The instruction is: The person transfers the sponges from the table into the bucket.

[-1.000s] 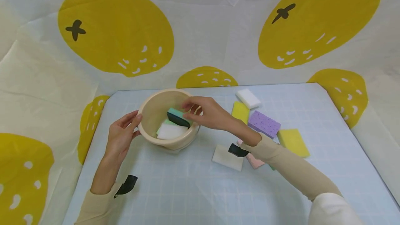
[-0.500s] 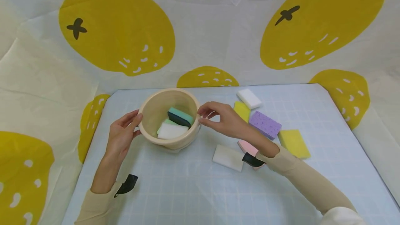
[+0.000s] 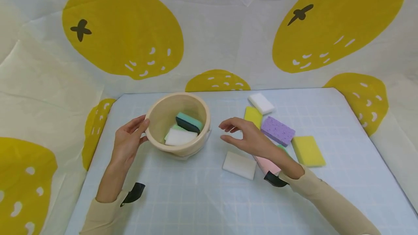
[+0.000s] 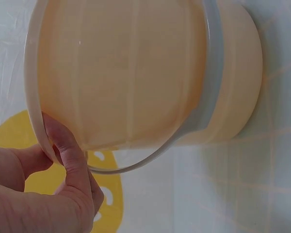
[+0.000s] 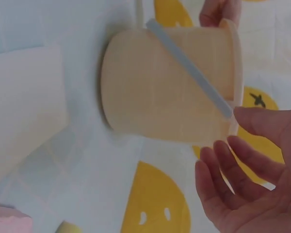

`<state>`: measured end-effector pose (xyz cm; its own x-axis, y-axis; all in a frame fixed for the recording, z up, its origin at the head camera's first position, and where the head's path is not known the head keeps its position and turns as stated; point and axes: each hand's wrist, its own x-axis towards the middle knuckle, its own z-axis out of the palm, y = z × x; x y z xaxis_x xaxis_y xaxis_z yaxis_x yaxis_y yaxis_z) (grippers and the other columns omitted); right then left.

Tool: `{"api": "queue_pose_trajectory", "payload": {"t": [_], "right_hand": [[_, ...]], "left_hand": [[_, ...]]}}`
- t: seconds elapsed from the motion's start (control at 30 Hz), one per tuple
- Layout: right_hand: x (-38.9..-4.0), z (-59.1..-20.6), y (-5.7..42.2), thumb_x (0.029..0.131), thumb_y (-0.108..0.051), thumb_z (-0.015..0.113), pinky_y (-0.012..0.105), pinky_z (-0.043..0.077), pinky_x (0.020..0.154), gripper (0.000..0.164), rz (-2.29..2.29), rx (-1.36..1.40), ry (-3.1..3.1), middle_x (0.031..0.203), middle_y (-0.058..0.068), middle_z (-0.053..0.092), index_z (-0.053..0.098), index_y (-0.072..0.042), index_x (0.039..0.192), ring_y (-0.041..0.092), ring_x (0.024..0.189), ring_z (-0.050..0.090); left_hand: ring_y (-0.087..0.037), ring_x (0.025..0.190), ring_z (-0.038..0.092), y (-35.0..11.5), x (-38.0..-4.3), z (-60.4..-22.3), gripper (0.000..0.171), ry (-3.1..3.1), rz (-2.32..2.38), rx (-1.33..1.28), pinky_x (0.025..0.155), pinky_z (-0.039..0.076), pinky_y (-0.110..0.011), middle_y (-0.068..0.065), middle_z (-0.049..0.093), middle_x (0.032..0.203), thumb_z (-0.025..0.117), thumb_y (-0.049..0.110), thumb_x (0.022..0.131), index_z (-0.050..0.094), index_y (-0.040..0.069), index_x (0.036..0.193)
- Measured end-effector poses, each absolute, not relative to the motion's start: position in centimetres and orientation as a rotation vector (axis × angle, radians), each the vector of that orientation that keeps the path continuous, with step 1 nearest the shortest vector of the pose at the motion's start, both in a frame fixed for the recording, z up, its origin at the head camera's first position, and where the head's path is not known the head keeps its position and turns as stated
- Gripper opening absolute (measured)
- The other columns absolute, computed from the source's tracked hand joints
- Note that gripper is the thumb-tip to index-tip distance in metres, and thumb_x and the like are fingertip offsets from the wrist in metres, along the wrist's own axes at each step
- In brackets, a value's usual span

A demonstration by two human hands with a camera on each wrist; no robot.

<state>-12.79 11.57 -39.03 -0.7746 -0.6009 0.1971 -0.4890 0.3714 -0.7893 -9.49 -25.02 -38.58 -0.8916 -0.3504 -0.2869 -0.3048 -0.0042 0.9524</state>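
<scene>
Left hand pinches the bucket's rim, right hand hovers loosely beside it

At the far left, a pale backdrop [image 3: 225,46] with yellow fruit shapes stands along the table's edge. The left hand [image 3: 128,139], reaching from a beige sleeve [image 3: 101,213], pinches the near-left rim of the bucket [image 3: 160,119] between thumb and fingers. The cream bucket stands upright on the left part of the pale blue table [image 3: 183,198], its grey handle [image 4: 214,58] hanging down against the outer wall. Inside lie a white block [image 3: 180,137] and, partly under it, a pale green piece [image 3: 177,127]; to their right, a teal sponge [image 3: 188,122] with a dark underside leans on the bucket's right wall

To the right of the bucket and apart from it, the right hand [image 3: 245,133] has its fingers softly bent and its thumb held away from them, with nothing between. Nearer the person lies an off-white block [image 3: 239,165]. Beyond the hand, a small yellow sponge [image 3: 253,116] lies just beside a far white block [image 3: 262,103]. A pink sponge [image 3: 267,165] and a green piece [image 3: 282,148] are partly hidden by the right forearm; past it come a purple sponge [image 3: 277,131] and, rightmost, a larger yellow sponge [image 3: 308,151]
</scene>
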Motion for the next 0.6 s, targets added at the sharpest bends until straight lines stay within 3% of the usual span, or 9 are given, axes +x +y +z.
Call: {"api": "queue_pose_trajectory", "payload": {"t": [0.33,0.6], "right_hand": [[-11.5,-42.1,12.9,0.096,-0.013,0.075,0.041,0.058,0.091,0.033,-1.350,-1.043,2.507,0.118,0.005,0.068,0.065,-0.004,0.125,0.022,0.103,0.067],[-10.6,-44.1,14.0,0.095,-0.013,0.076,0.043,0.058,0.091,0.038,-1.256,-0.980,2.482,0.119,0.016,0.068,0.064,0.000,0.128,0.034,0.103,0.067]], "left_hand": [[-0.012,0.098,0.065,-25.0,-9.4,-38.6,0.058,-2.211,-2.069,0.709,0.077,0.060,-0.020,-0.005,0.061,0.130,0.074,0.036,0.096,0.058,0.010,0.145],[-0.012,0.098,0.064,-24.9,-9.3,-38.4,0.057,-2.219,-2.049,0.724,0.078,0.060,-0.020,-0.006,0.062,0.131,0.073,0.036,0.096,0.059,0.010,0.144]]}}
